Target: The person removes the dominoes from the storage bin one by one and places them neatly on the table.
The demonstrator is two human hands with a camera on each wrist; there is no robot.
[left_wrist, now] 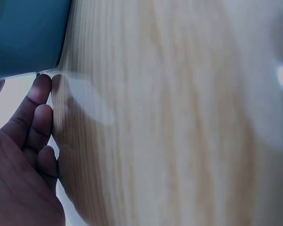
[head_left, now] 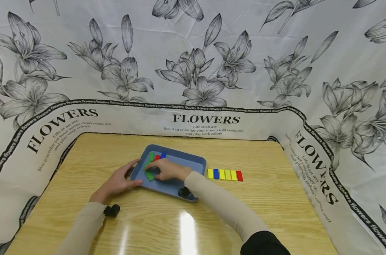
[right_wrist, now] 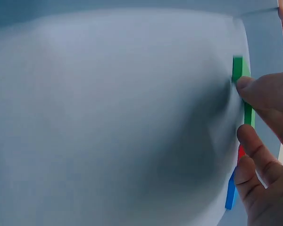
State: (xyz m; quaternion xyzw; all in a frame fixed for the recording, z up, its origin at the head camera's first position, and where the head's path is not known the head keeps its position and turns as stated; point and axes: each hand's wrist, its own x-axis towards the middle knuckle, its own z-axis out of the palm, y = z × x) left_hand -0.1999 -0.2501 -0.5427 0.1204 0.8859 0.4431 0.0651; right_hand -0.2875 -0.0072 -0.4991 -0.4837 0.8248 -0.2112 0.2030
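- A white cloth (head_left: 205,71) with grey flowers and the word "FLOWERS" is filling the upper frame of the head view and running down both sides.
- A wooden table (head_left: 154,226) is spreading across the middle and bottom, catching bright light near the bottom centre.
- Two pale sleeves are reaching in from below: the left sleeve (head_left: 82,226) from the lower left, the right sleeve (head_left: 224,205) from the lower right.
- A blue-grey tray (head_left: 183,161) is lying slightly left of the frame's centre, slanting down toward the right.
- The left hand (head_left: 117,182) is holding the tray's left end, thumb at the near edge and fingers lying along the side.
- The right hand (head_left: 167,170) is reaching into the tray's left part, its thumb touching a green block (right_wrist: 240,68); whether it is pinching that block, I cannot tell.
- A row of six blocks (head_left: 228,175) is lying right of the tray, running yellow, blue, three yellow, red.
- Two black wrist cameras (head_left: 111,211) are sitting at the wrists.
- Inside the tray, more green pieces (head_left: 151,156), a red block (head_left: 157,158) and a blue block (head_left: 162,156) are lying toward its upper left, partly hidden by the right hand.
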